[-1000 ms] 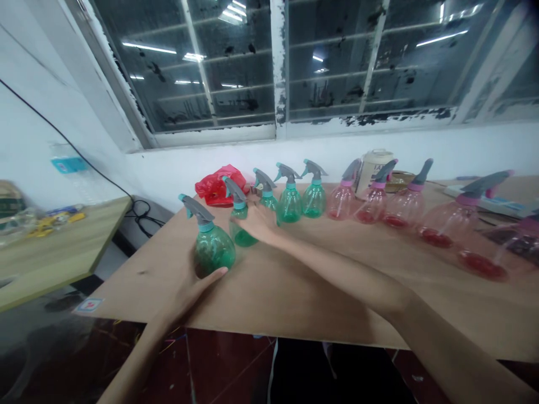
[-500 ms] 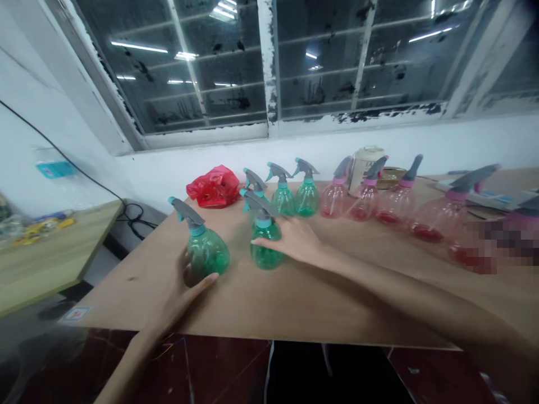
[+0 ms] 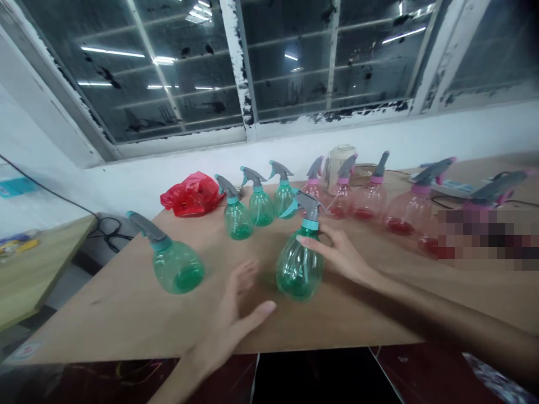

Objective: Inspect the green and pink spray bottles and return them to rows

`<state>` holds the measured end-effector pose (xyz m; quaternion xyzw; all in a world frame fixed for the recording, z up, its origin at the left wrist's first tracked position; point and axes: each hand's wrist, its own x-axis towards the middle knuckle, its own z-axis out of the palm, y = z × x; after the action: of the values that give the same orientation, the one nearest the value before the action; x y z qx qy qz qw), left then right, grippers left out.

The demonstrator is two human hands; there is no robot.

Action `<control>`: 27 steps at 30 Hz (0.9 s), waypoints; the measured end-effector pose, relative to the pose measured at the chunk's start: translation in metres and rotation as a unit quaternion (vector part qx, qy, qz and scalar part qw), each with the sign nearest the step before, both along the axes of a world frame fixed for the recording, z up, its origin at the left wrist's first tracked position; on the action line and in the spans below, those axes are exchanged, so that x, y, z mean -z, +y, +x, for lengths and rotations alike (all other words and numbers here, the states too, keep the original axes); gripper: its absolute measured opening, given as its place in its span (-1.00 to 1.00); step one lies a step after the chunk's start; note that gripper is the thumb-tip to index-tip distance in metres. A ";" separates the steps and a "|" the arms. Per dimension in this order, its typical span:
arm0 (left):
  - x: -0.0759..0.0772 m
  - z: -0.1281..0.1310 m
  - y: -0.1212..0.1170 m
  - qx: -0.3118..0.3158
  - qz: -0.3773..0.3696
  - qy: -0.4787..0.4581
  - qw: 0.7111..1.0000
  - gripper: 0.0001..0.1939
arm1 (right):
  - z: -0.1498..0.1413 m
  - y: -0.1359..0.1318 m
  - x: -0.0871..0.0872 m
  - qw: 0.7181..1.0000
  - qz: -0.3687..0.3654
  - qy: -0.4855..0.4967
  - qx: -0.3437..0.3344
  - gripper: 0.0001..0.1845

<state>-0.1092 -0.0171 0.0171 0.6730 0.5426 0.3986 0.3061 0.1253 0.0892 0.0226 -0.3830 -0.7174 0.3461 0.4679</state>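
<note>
Between the thumb and fingers of the right hand (image 3: 346, 257) is a green spray bottle (image 3: 298, 269), pinched just below its collar and roughly upright; whether its base touches the tabletop (image 3: 337, 322) is hard to tell. To the left of that grip, the left hand (image 3: 231, 317) is empty, its thumb spread away from its loosely curled fingers, which point towards the bottle without touching it. Beyond the left fingertips, on their outer side, a second green bottle (image 3: 179, 268) stands alone, untouched. Past the fingers of both hands, three green bottles (image 3: 261, 209) stand apart from one another in a line, and five pink bottles (image 3: 409, 216) carry on to the right. As far as the layout shows, those eight look settled, with no finger on them; the pinched bottle is not yet released, and the lone one sits outside the line. A red bag (image 3: 191, 195) lies beyond the left fingers.
</note>
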 end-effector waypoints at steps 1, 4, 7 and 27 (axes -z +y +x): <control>-0.002 0.016 0.010 0.045 -0.038 -0.030 0.998 -0.27 | 0.002 -0.001 0.000 0.999 -0.023 0.032 -0.012 -0.67; -0.010 0.055 0.034 0.125 -0.104 -0.087 0.983 -0.23 | 0.009 -0.006 -0.001 0.992 -0.073 0.101 -0.029 -0.66; -0.014 0.077 0.048 0.156 -0.112 -0.121 0.974 -0.24 | 0.019 -0.007 -0.006 0.984 -0.119 0.128 -0.043 -0.67; 0.019 0.048 0.112 0.019 0.120 0.291 0.949 -0.63 | 0.021 0.050 0.016 0.781 -0.438 0.395 -0.207 -0.74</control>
<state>-0.0611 0.0950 -0.0023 0.8017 0.5436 0.2415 0.0590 0.1466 0.1394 0.0064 -0.2184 -0.3034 0.8324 0.4090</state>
